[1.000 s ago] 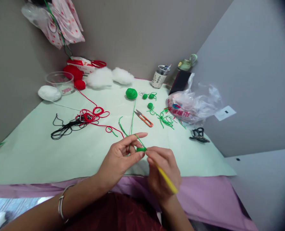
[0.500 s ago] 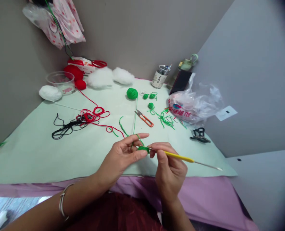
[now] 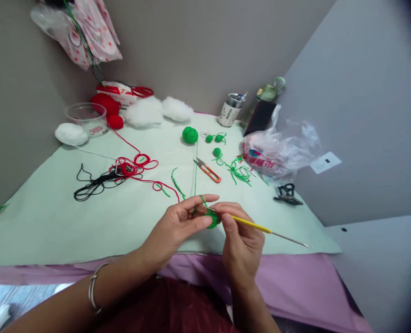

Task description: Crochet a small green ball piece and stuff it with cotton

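Observation:
Near the front of the table, my left hand (image 3: 177,225) pinches a small green crochet piece (image 3: 212,220) between thumb and fingers. Green yarn loops over its raised index finger and runs back to a green yarn ball (image 3: 190,135). My right hand (image 3: 242,245) grips a crochet hook (image 3: 252,224) by its yellow handle. The hook's metal tip lies at the top of the green piece, partly hidden by fingers, and its other metal end points right. Orange thread snips (image 3: 208,171) lie beyond my hands.
Red yarn (image 3: 132,167) and black cord (image 3: 94,185) tangle at left. White stuffing (image 3: 144,112) sits at the back. Small green balls (image 3: 217,151) and yarn scraps (image 3: 240,173) lie right of the snips. A plastic bag (image 3: 278,148) and black hair claw (image 3: 287,194) are at right.
The hook has shifted left, its tip now further across my left fingers. The green piece has turned and shows more of its face. My right hand has moved slightly left.

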The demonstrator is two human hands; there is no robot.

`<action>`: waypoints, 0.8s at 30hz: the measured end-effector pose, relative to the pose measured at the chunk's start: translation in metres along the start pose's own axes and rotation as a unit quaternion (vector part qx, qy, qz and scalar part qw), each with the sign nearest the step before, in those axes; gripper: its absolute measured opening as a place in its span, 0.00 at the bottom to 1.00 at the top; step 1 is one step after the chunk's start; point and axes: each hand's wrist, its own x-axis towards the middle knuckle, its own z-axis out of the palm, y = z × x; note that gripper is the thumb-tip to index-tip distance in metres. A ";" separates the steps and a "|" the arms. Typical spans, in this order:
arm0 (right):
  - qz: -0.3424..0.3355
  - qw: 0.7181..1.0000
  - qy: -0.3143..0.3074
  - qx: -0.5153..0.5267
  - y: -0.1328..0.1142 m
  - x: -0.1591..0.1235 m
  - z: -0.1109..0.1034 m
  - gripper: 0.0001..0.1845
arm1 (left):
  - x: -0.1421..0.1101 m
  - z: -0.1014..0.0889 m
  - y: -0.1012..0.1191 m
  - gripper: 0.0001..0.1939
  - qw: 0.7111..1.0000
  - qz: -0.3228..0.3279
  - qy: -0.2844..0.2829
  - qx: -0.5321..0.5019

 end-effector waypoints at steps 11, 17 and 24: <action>0.082 0.984 -0.006 0.157 0.002 0.004 -0.003 0.11 | -0.004 -0.008 0.004 0.20 0.994 0.026 0.004 0.103; 0.051 0.993 -0.031 0.107 0.000 0.001 -0.008 0.12 | -0.004 -0.006 0.006 0.18 0.989 0.038 0.016 0.142; -0.155 0.972 -0.083 -0.155 -0.001 -0.008 -0.013 0.14 | -0.006 0.001 0.004 0.21 0.971 0.097 0.077 0.206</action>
